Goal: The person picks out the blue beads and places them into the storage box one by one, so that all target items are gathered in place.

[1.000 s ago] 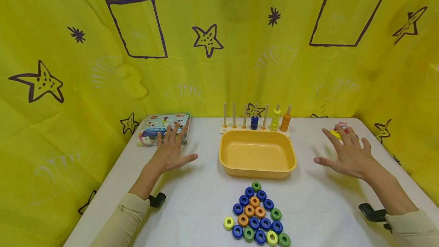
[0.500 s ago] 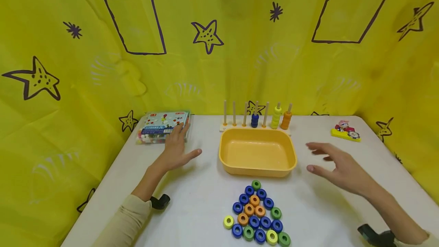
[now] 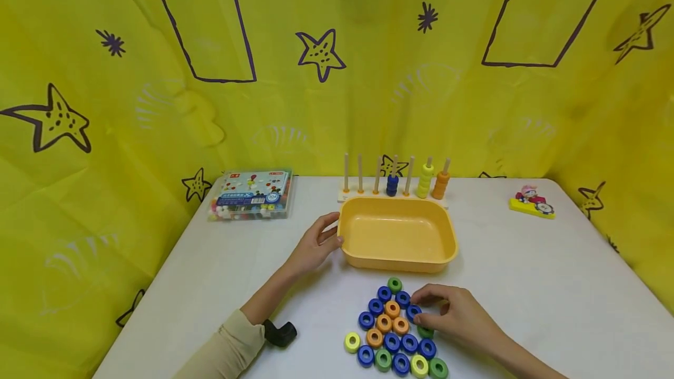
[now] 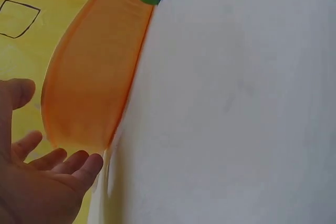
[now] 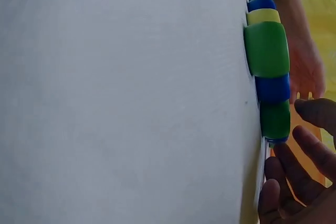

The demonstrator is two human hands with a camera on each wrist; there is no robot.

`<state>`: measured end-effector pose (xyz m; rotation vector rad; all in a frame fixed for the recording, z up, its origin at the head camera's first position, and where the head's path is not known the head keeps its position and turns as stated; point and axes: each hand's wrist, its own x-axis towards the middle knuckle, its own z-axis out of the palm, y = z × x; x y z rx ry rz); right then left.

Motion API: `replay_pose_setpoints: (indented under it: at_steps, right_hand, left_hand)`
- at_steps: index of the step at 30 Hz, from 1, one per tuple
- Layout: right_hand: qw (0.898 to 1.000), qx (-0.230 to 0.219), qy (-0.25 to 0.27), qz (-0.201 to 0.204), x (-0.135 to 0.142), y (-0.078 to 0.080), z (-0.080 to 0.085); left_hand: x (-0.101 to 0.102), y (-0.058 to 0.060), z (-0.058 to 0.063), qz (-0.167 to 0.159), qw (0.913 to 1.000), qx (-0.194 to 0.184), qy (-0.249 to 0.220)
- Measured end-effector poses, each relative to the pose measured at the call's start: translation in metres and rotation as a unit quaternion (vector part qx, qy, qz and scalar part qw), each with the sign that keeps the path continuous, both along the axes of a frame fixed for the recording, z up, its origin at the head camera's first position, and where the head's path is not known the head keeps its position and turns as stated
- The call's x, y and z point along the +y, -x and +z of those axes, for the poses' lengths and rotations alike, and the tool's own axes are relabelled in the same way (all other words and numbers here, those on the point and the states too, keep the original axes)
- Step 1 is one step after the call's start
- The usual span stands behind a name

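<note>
I needed centred contact
Parted left hand (image 3: 312, 250) flanked yellow oblong plastic tub (image 3: 397, 238); right hand (image 3: 456, 316) straddled blue ring (image 3: 409, 314), grip unclear.

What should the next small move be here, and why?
Probably close the right grip on the blue ring at its fingertips: thumb and fingers flank that ring in the head view, and look apart in the right wrist view.
</note>
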<state>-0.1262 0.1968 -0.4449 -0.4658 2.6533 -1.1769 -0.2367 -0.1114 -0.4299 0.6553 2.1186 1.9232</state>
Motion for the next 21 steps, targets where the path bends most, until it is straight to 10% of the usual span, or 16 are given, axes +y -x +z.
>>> replay_pose_setpoints:
  at_steps: [13, 21]
  right_hand:
    - [1.000, 0.013, -0.005, -0.005, -0.004, 0.001, 0.002]
    - [0.996, 0.081, 0.043, 0.006, -0.006, 0.035, 0.061]
  left_hand:
    - [0.003, 0.005, -0.024, 0.019, 0.9997, -0.009, 0.014]
    - [0.003, 0.007, -0.022, 0.007, 0.9998, -0.015, 0.013]
